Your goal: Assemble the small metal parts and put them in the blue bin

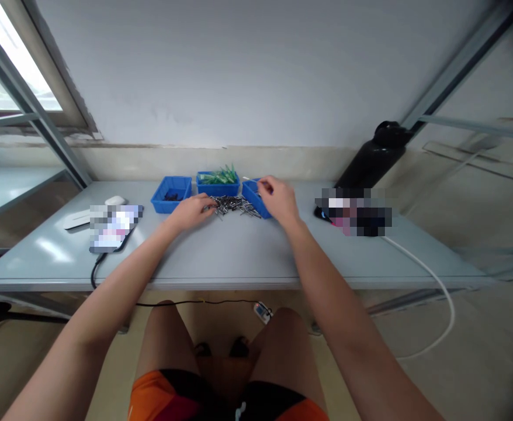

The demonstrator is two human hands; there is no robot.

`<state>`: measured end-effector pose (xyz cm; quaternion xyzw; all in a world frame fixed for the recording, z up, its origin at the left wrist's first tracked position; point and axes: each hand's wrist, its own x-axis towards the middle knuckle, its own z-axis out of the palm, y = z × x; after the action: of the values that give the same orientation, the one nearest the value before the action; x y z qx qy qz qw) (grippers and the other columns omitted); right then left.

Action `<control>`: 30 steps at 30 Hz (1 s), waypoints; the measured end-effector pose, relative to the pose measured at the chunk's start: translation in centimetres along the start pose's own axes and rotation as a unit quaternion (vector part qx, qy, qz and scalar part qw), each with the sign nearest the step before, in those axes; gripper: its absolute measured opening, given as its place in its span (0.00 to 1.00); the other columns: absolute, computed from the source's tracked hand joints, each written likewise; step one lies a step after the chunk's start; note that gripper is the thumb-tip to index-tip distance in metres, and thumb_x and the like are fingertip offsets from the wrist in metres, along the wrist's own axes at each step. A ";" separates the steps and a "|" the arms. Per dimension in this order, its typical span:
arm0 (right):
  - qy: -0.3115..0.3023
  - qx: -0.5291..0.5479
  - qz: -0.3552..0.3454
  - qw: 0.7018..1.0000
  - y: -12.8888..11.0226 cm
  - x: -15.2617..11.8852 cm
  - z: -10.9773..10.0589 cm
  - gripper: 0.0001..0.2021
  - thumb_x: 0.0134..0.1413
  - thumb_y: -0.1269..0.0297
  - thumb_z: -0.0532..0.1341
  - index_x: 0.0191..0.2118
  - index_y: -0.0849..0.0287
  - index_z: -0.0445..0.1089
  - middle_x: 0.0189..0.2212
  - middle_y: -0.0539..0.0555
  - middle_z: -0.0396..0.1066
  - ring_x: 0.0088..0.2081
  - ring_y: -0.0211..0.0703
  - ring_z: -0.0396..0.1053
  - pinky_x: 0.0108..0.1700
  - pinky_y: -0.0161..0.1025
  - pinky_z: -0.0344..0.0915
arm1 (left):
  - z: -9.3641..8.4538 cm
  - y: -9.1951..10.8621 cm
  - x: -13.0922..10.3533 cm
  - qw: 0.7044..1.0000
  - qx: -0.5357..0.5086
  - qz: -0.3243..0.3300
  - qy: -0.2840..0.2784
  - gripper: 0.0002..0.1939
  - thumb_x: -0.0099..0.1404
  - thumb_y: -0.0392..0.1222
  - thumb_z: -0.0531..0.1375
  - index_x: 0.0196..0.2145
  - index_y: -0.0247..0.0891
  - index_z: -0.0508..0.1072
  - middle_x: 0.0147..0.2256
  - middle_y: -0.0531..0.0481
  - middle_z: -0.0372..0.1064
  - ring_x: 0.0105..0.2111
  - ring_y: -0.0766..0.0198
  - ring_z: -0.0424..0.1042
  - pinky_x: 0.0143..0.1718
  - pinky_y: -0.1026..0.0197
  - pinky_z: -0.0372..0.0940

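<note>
On the table lies a loose pile of thin metal pins, perhaps nails or screws. At the pile's left edge is my left hand, its fingers bent together against the pins; what they pinch is too small to make out. My right hand is closed in a pinch over the right blue bin, and a thin pale stick-like piece sticks out leftward from its fingertips. The hand partly hides that bin. Behind the pile stands the middle blue bin, holding green plastic pieces. The left blue bin holds small dark pieces.
A lit phone with a black cable and a white earbud case lie at left. To the right are a black bottle, leaning, and a blurred-out dark object near a white cable. A wall rises behind the table.
</note>
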<state>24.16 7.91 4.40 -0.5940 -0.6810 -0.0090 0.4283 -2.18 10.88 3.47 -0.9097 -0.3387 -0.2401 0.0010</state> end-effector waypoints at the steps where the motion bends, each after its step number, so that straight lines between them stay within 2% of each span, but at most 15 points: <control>1: 0.014 -0.024 0.025 0.999 0.7 0.1 -0.2 0.13 0.61 0.61 0.53 0.39 0.58 0.74 0.31 0.57 0.74 0.34 0.47 0.69 0.39 0.41 0.61 | 0.2 -0.2 -0.1 1.000 0.006 0.004 -0.017 0.12 0.67 0.41 0.56 0.45 0.39 0.77 0.41 0.45 0.73 0.38 0.60 0.73 0.40 0.59 0.67; 3: -0.006 -0.058 0.057 0.997 1.7 0.2 -0.3 0.13 0.61 0.58 0.55 0.38 0.58 0.73 0.31 0.58 0.74 0.35 0.49 0.69 0.38 0.42 0.61 | 0.8 -0.4 -0.2 0.999 0.017 0.008 -0.038 0.14 0.67 0.41 0.55 0.46 0.39 0.76 0.43 0.44 0.72 0.42 0.57 0.73 0.45 0.56 0.68; 6: -0.047 -0.069 0.066 0.994 2.1 0.2 0.1 0.14 0.60 0.55 0.56 0.37 0.58 0.74 0.32 0.59 0.74 0.36 0.50 0.69 0.38 0.42 0.61 | 1.7 -0.4 -0.2 0.998 0.034 -0.002 -0.061 0.17 0.66 0.42 0.56 0.50 0.36 0.75 0.47 0.40 0.70 0.49 0.52 0.70 0.51 0.51 0.66; 12: -0.076 0.027 0.010 0.997 -0.3 -0.1 1.4 0.08 0.58 0.64 0.58 0.38 0.57 0.73 0.34 0.54 0.76 0.35 0.43 0.71 0.41 0.39 0.63 | 2.4 0.0 -0.2 0.991 0.064 -0.020 -0.114 0.19 0.69 0.39 0.50 0.54 0.35 0.72 0.53 0.40 0.68 0.53 0.53 0.67 0.56 0.52 0.62; 17: -0.083 0.074 -0.017 0.994 -1.0 -0.4 1.8 0.09 0.58 0.62 0.58 0.37 0.58 0.74 0.32 0.54 0.76 0.34 0.42 0.70 0.40 0.38 0.63 | 2.0 -0.5 -0.2 0.988 0.091 -0.063 -0.106 0.18 0.67 0.33 0.50 0.49 0.35 0.75 0.46 0.40 0.71 0.47 0.55 0.71 0.52 0.55 0.65; 22: -0.086 0.079 -0.021 0.993 -0.9 -0.4 1.6 0.10 0.58 0.61 0.57 0.37 0.58 0.74 0.32 0.54 0.75 0.33 0.42 0.69 0.39 0.38 0.63 | 2.1 -1.3 -0.3 0.989 0.083 -0.092 -0.078 0.23 0.60 0.24 0.49 0.47 0.33 0.76 0.43 0.40 0.71 0.44 0.55 0.73 0.51 0.56 0.66; 25: -0.090 0.082 -0.027 0.992 -1.0 -0.5 1.5 0.10 0.58 0.62 0.57 0.37 0.58 0.74 0.31 0.54 0.75 0.33 0.41 0.69 0.39 0.38 0.63 | 2.1 -1.6 -0.3 0.992 0.063 -0.087 -0.064 0.24 0.59 0.23 0.49 0.47 0.35 0.76 0.44 0.42 0.71 0.43 0.56 0.73 0.50 0.56 0.66; 30: -0.100 0.085 -0.027 0.991 -1.3 -0.5 1.5 0.10 0.58 0.62 0.57 0.37 0.59 0.74 0.31 0.55 0.75 0.32 0.42 0.69 0.39 0.38 0.63 | 1.3 -0.9 -0.3 0.990 0.082 -0.082 -0.079 0.23 0.59 0.24 0.50 0.47 0.36 0.75 0.45 0.42 0.70 0.46 0.55 0.72 0.49 0.57 0.66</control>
<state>22.26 7.88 3.79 -0.5351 -0.7343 0.0971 0.4062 -2.34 11.58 2.00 -0.8919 -0.4295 -0.1386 0.0292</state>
